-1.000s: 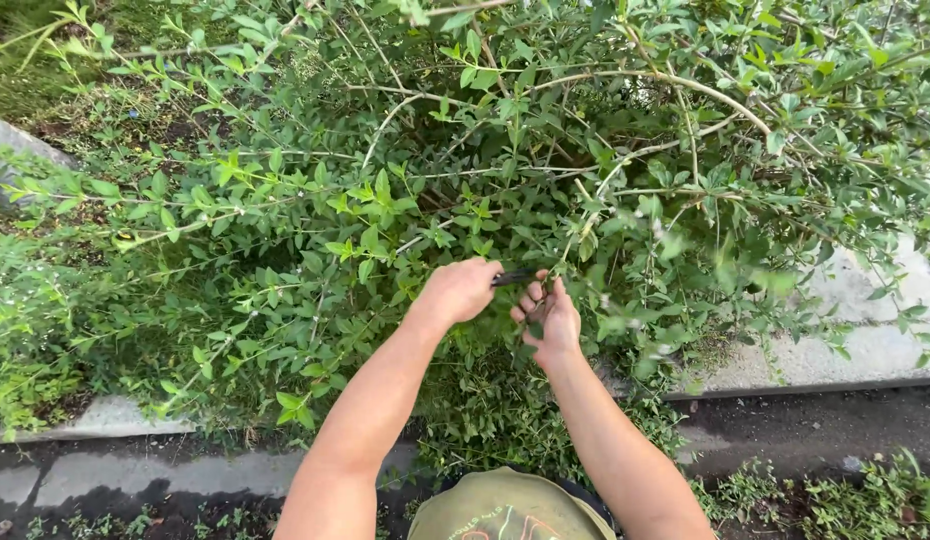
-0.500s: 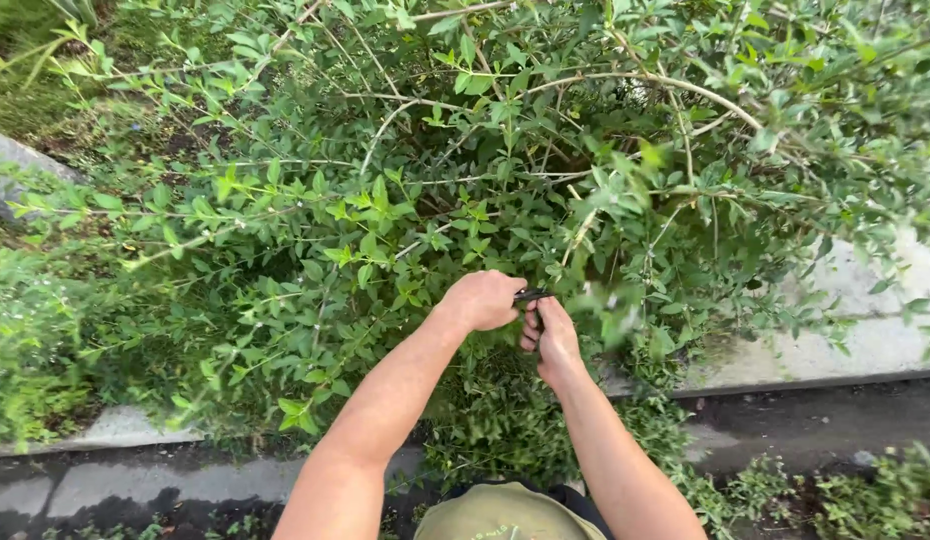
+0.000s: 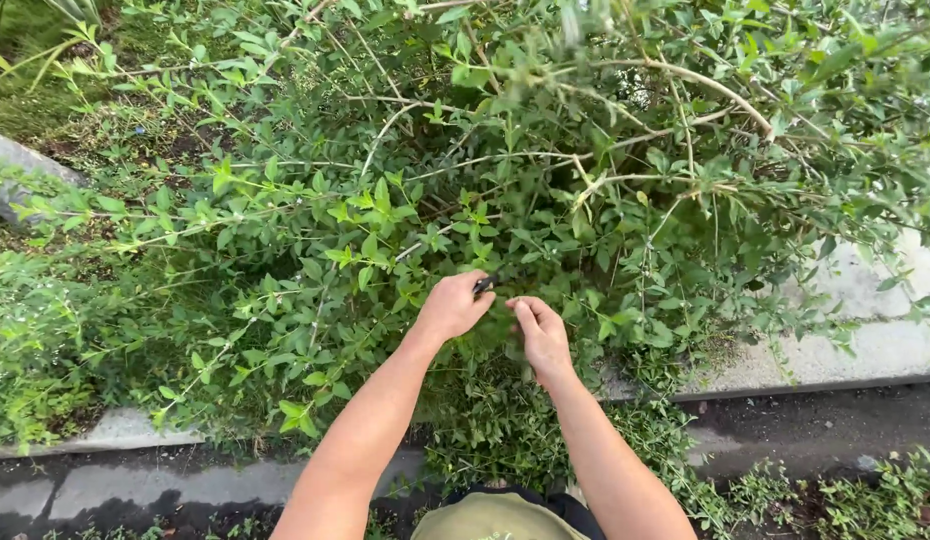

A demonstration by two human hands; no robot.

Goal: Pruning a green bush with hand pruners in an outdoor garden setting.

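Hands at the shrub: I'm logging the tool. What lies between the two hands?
Head view: a small dark tool juts from the left hand toward the right hand, leaves behind.

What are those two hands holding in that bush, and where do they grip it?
The left hand is closed around a small dark tool, mostly hidden. Whether the right hand pinches a leafy green twig cannot be told.

You have two hands in the leaves, the left hand (image 3: 451, 305) and the right hand (image 3: 541, 335), with one small dark tool (image 3: 484, 284) between them. One leafy shrub (image 3: 545, 170) fills the view before you, with one concrete curb (image 3: 835, 365) running beneath it.
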